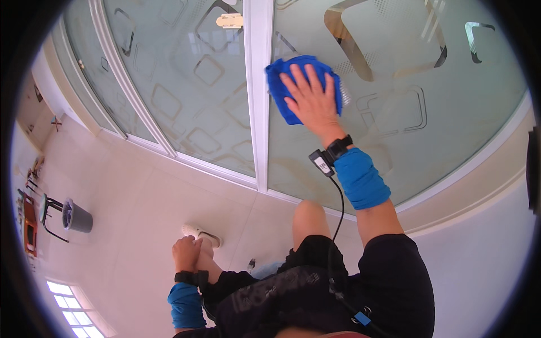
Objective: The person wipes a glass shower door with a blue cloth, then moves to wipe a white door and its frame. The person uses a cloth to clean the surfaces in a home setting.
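My right hand (313, 102) lies flat on a blue cloth (282, 101), fingers spread and open, pressing it to a frosted glass panel (394, 146). The cloth is bunched under the palm, close to the white upright frame (259, 101). Lower down on the left, my left hand (186, 252) rests at my bent knee with its fingers curled in. Nothing shows in that hand, though part of its fingers is hidden from this angle.
More patterned glass panels (186, 90) in white frames stand to the left, with a cream latch-like fitting (229, 21) on one. A grey bin (78, 217) is on the pale tiled floor (135, 197) beside a stool (51, 211). A black cable (341, 208) runs from my right wrist.
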